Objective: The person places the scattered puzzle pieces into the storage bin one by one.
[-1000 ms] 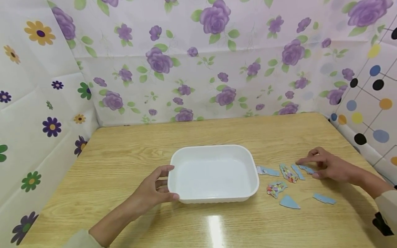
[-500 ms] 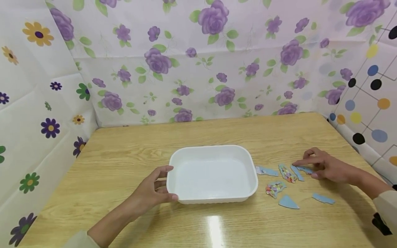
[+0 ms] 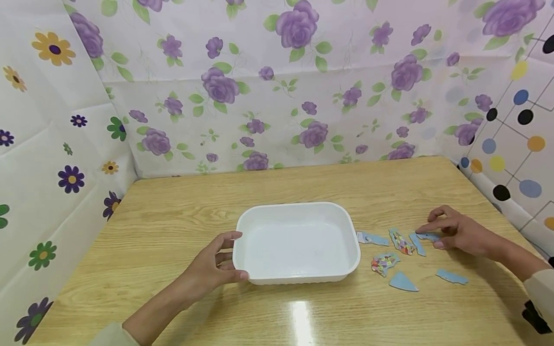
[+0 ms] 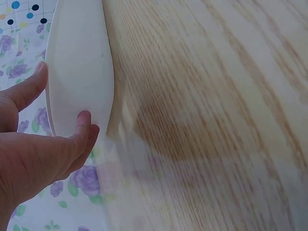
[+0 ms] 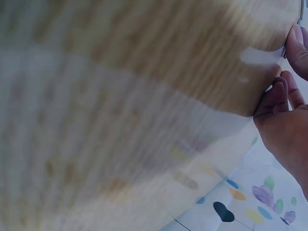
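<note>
In the head view a white rectangular tray (image 3: 298,250) stands in mid-table. My left hand (image 3: 212,269) grips its left end, thumb at the near corner and fingers along the rim. The left wrist view shows fingertips of that hand (image 4: 84,118) against the tray's outer wall (image 4: 79,62). To the right, my right hand (image 3: 460,233) pinches a small blue puzzle piece (image 3: 427,237) between thumb and index finger, low at the tabletop. A narrow blue puzzle piece (image 3: 417,245) lies right beside it. In the right wrist view the right hand (image 5: 284,110) shows only at the edge; the piece is barely visible.
More puzzle pieces lie between tray and right hand: a blue strip (image 3: 373,238) by the tray, two multicoloured ones (image 3: 402,242) and a blue triangle (image 3: 403,282). Another blue piece (image 3: 452,277) lies nearer me. Patterned sheets (image 3: 268,120) hang round the wooden table (image 3: 186,211).
My right hand slides slightly left, then back right with the blue puzzle piece. The narrow piece beside it has shifted a little right and towards me. My left hand and the tray stay put.
</note>
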`<state>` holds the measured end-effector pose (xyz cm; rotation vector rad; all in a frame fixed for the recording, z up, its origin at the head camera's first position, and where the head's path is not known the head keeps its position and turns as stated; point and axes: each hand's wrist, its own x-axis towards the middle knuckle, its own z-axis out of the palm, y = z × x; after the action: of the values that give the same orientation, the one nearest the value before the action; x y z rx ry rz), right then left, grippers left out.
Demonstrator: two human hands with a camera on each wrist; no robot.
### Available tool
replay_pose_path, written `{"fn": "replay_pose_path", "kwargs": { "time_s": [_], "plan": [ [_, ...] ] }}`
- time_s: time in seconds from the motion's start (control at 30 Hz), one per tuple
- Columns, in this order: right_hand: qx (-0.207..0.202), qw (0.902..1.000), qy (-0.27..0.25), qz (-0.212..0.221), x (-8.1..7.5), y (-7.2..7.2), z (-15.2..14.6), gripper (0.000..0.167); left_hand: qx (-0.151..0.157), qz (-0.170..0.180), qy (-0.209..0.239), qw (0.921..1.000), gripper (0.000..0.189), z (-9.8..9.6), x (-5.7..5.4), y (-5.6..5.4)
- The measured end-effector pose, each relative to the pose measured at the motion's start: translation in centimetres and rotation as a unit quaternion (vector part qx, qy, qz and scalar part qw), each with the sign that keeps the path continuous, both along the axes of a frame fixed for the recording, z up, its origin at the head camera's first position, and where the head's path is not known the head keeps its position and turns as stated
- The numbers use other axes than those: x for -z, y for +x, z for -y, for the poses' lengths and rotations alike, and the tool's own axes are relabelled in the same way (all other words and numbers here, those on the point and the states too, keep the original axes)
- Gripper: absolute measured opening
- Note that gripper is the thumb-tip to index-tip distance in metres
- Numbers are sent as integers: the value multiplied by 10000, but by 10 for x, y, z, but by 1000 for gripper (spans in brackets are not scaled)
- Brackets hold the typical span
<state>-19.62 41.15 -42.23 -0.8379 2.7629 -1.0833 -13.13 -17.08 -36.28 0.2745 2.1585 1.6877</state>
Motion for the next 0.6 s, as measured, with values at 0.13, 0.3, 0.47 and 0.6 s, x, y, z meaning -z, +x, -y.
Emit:
{"fn": "replay_pose_path", "kwargs": {
  "time_s": [0.13, 0.3, 0.47, 0.6],
  "plan": [
    [467, 9988, 9, 151, 1, 2, -2, 27, -24, 25, 6, 10000, 88, 0, 1, -1],
    [647, 9979, -96, -13, 3, 5, -3, 25, 6, 33, 17, 10000, 88, 0, 2, -1],
    [600, 9973, -77, -420, 7, 7, 0, 25, 19, 28, 2, 10000, 88, 1, 2, -1],
    [679, 9956, 30, -647, 8, 11, 3, 27, 10, 43, 15, 10000, 87, 2, 3, 0]
  ]
}}
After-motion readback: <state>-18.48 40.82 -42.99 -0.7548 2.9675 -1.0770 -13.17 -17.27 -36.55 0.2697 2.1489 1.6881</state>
